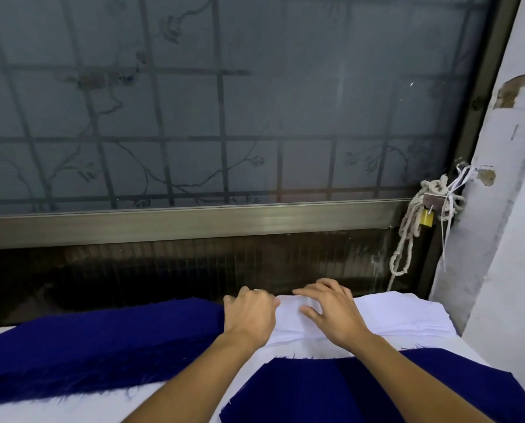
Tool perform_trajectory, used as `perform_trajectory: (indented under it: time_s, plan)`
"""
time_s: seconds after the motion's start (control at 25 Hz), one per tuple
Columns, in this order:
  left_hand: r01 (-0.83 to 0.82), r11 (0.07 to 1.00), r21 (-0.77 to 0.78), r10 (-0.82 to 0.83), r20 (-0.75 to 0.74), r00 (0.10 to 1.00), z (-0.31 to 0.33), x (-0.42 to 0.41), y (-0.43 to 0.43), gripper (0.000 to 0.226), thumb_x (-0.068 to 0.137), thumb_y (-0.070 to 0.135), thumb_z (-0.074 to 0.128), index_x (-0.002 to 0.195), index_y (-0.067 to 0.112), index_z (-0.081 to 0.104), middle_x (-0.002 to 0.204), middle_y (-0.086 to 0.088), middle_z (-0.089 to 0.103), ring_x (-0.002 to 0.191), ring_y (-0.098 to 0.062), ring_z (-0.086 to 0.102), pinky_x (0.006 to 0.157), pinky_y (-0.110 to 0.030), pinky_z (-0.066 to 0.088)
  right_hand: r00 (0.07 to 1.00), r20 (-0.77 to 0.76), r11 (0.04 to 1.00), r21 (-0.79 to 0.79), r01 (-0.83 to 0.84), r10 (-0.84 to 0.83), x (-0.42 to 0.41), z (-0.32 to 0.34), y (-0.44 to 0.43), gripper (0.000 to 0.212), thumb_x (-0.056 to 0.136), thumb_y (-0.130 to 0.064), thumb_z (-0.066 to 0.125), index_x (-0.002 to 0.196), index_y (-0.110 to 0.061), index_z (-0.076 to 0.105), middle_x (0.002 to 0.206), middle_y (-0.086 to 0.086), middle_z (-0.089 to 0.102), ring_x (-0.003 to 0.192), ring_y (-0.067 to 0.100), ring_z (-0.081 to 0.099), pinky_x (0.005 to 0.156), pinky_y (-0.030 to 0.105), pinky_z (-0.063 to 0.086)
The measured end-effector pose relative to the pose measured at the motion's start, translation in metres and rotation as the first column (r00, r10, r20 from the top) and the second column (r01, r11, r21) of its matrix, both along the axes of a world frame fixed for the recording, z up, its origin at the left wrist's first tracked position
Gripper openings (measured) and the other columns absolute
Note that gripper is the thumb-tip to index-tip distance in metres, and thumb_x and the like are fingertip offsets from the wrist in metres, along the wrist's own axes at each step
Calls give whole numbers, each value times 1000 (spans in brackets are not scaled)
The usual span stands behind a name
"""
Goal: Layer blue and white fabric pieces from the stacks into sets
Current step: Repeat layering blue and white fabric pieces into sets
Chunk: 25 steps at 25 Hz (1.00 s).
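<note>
A thick stack of dark blue fabric [96, 352] lies at the left of the white-covered table [81, 410]. A stack of white fabric pieces [398, 315] sits at the far middle and right. A single blue piece [316, 392] lies spread near me, under my forearms. My left hand [250, 312], with a ring, has its fingers curled at the far left edge of the white stack; whether it pinches a piece is hidden. My right hand [328, 309] rests on the top white piece with the fingers spread and slightly bent.
A frosted window with a metal grille [224, 117] and its metal frame [194, 224] stand right behind the table. A knotted rope with a brass padlock [426, 219] hangs at the right, beside a chipped white wall [505, 209].
</note>
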<state>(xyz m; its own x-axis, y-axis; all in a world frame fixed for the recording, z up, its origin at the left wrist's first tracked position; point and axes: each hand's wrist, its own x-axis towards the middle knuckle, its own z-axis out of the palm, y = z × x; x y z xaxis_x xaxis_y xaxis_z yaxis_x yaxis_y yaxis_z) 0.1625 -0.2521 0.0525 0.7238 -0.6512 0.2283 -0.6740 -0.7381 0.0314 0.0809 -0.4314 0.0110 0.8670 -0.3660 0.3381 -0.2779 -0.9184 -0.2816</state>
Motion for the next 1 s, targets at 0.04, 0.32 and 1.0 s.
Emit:
perform_trajectory:
  time_s: [0.04, 0.32, 1.0]
  plan:
    - [42, 999, -17, -42, -5, 999, -1, 2, -1, 33, 110, 32, 40, 132, 28, 64, 139, 5, 60, 126, -21, 50, 102, -44, 41, 1000, 7, 1000, -3, 1, -1, 3, -1, 1, 34, 100, -48, 55, 133, -41, 61, 140, -20, 55, 138, 7, 34, 116, 31, 21]
    - [113, 908, -403, -216, -220, 951, 6, -2, -7, 19, 104, 37, 55, 90, 25, 59, 79, 8, 58, 74, -12, 60, 57, -18, 40, 994, 99, 998, 61, 35, -41, 11, 1, 8, 30, 99, -49, 57, 121, -33, 70, 131, -13, 57, 125, 11, 45, 102, 20, 31]
    - [-230, 664, -712, -146, -425, 894, 27, 16, 23, 41, 105, 28, 51, 68, 11, 46, 58, 4, 45, 53, -9, 39, 50, -23, 32, 983, -48, 977, 105, 184, -179, -72, 38, -60, 16, 102, -34, 57, 104, -31, 73, 95, -9, 72, 101, 17, 63, 98, 37, 46]
